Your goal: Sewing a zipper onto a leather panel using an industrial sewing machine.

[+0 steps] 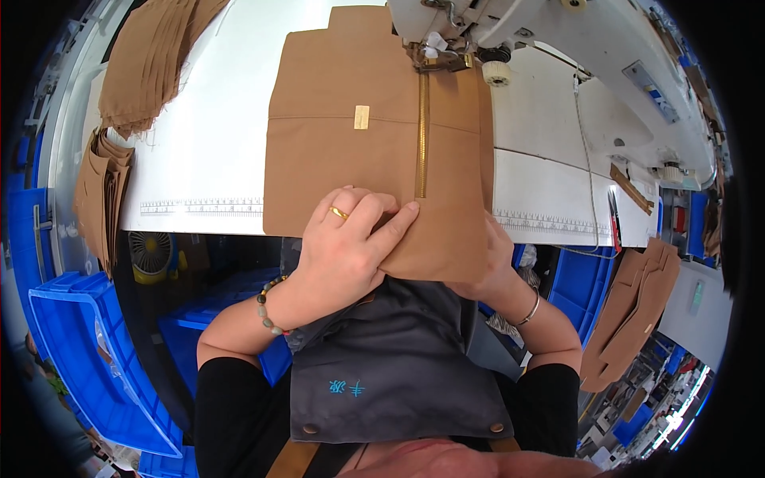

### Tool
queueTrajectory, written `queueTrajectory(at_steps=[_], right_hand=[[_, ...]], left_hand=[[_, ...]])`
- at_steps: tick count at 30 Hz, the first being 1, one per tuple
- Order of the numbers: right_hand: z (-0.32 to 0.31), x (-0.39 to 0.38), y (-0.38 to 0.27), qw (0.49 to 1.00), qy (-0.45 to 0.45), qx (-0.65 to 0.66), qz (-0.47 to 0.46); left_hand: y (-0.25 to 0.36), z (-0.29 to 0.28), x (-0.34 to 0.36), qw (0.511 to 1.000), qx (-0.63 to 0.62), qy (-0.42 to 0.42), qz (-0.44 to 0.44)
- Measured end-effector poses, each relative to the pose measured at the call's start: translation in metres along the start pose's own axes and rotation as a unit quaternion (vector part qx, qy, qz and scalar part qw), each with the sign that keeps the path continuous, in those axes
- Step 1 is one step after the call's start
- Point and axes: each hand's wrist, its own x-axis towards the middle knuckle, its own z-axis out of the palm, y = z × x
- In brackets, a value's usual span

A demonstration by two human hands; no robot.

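A brown fabric panel (343, 159) lies on the sewing table and reaches over its front edge toward me. A brass zipper (423, 143) runs down its right half, and its upper end sits under the presser foot of the sewing machine (442, 60). My left hand (343, 247) is closed on the panel, its fingers bent, one fingertip beside the zipper's lower end. At the panel's right edge my right hand (490, 259) grips the fabric; most of its fingers are hidden. A small tan label (361, 118) sits on the panel's seam, left of the zipper.
Stacked brown pieces (151, 64) lie at the table's far left, with folded ones (103, 191) hanging off the edge. Blue bins (103, 366) stand at lower left. More cut panels (633, 311) hang at right. Snips (613, 219) and a zipper strip (632, 190) lie on the table's right end.
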Motion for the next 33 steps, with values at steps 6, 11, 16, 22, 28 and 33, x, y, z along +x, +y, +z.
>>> queueTrajectory(at_steps=[6,11,16,22,28,33], right_hand=[[0.004,-0.007,0.004,1.0,-0.006,-0.002,-0.013],[0.005,-0.011,0.006,1.0,-0.012,-0.008,-0.015],[0.006,-0.012,0.007,1.0,-0.015,-0.001,-0.01],[0.003,-0.014,0.004,1.0,-0.009,-0.015,-0.006],[-0.045,-0.005,0.016,0.999,-0.004,-0.012,0.03],[-0.042,0.02,0.018,0.997,-0.042,0.013,0.065]], left_hand=[[0.004,0.0,0.001,1.0,0.0,0.004,-0.004],[0.007,-0.001,0.003,1.0,-0.009,-0.01,-0.022],[0.004,-0.002,0.004,1.0,-0.006,-0.02,-0.018],[0.005,-0.008,0.008,0.996,0.06,-0.062,0.016],[0.011,-0.017,0.008,0.988,0.058,-0.14,0.012],[0.011,-0.024,0.009,0.985,0.052,-0.164,0.022]])
